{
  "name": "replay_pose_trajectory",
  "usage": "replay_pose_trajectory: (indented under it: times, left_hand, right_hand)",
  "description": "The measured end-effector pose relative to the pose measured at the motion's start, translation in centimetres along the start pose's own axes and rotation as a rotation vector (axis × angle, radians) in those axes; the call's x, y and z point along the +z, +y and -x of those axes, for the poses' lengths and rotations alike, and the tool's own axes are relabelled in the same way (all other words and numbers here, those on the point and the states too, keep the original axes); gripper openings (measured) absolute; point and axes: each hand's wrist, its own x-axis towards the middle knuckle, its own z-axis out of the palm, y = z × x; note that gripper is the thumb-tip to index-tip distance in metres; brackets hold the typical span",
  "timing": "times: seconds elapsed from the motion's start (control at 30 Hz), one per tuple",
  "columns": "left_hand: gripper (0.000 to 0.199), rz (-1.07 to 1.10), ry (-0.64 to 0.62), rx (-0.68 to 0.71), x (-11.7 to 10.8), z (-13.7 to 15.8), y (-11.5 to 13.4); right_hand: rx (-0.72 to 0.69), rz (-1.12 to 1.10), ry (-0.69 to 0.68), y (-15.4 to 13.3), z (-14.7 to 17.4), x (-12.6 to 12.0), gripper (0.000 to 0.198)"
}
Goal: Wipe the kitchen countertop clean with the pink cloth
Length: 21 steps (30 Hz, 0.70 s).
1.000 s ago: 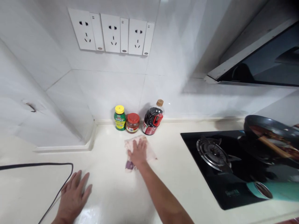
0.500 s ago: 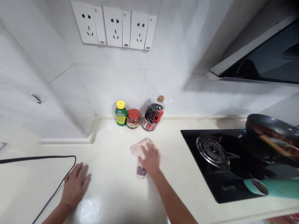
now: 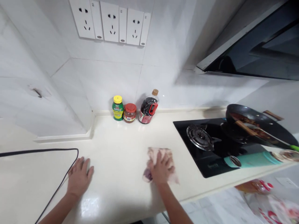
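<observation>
My right hand [image 3: 160, 170] presses a pinkish patterned cloth [image 3: 161, 152] down on the pale countertop [image 3: 116, 161], fingers spread over it. A purple, bunched part of the cloth sticks out left of the palm. Flat on the counter at the left, my left hand [image 3: 80, 177] holds nothing, beside a black cable [image 3: 60, 183]. Against the wall stand a green bottle with a yellow cap [image 3: 118, 109], a red-lidded jar [image 3: 130, 113] and a large bottle of dark sauce [image 3: 148, 109].
At right is a black gas hob [image 3: 205, 155] with a metal burner [image 3: 200, 137]. A wok [image 3: 277, 127] with food and a wooden-handled utensil sits on it. A teal cylinder [image 3: 254, 159] lies along the hob's front. Wall sockets [image 3: 111, 21] and a range hood [image 3: 252, 43] are above.
My right hand has moved the cloth right and towards me across the counter. My left hand stays flat on the counter. The view has shifted to the right.
</observation>
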Motion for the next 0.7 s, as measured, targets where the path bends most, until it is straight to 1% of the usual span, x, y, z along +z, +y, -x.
replay_pose_trajectory:
  times: [0.07,0.13,0.2,0.23,0.27,0.3,0.33,0.4,0.47,0.5,0.57,0.63,0.7]
  left_hand:
    - [0.052,0.012,0.012,0.003,0.3,-0.1,-0.3]
    - [0.051,0.029,0.021,0.001,0.4,-0.2,-0.5]
    - [0.048,0.064,0.051,-0.014,0.3,-0.1,-0.5]
    - [0.047,0.091,0.082,-0.023,0.2,0.1,-0.2]
    - [0.046,0.124,0.117,-0.023,0.0,0.3,0.3]
    - [0.044,0.16,0.15,-0.01,-0.3,0.8,1.1]
    - [0.043,0.197,0.172,0.024,-0.6,1.3,2.2]
    - [0.04,0.259,0.162,0.146,-1.2,2.5,5.4]
    - [0.044,0.292,0.09,0.278,-1.5,3.6,9.2]
    - [0.049,0.304,0.036,0.325,-1.6,3.9,11.2]
    - [0.06,0.331,-0.127,0.369,-1.5,4.0,14.7]
    - [0.071,0.355,-0.317,0.351,-1.2,3.7,17.3]
    - [0.077,0.371,-0.456,0.316,-0.8,2.9,18.9]
  right_hand:
    - [-0.168,-0.042,-0.048,-5.0,3.2,0.6,0.075]
    - [-0.372,-0.177,-0.12,-9.0,6.2,0.8,0.078]
    - [-0.569,-0.356,-0.189,-11.0,8.3,0.5,0.074]
    - [-0.629,-0.435,-0.203,-11.1,8.7,0.3,0.069]
    - [-0.649,-0.489,-0.198,-10.6,8.7,0.0,0.062]
    - [-0.632,-0.523,-0.179,-9.5,8.1,-0.3,0.056]
    - [-0.576,-0.536,-0.149,-7.9,7.2,-0.5,0.053]
    - [-0.399,-0.512,-0.083,-3.7,4.4,-0.6,0.057]
    - [-0.185,-0.458,-0.029,0.7,1.5,-0.5,0.06]
    - [-0.085,-0.426,-0.003,2.6,0.3,-0.3,0.06]
    - [0.071,-0.368,0.032,5.3,-1.3,0.1,0.059]
    - [0.145,-0.324,0.056,6.4,-1.8,0.7,0.058]
    - [0.156,-0.295,0.075,6.4,-1.6,1.2,0.058]
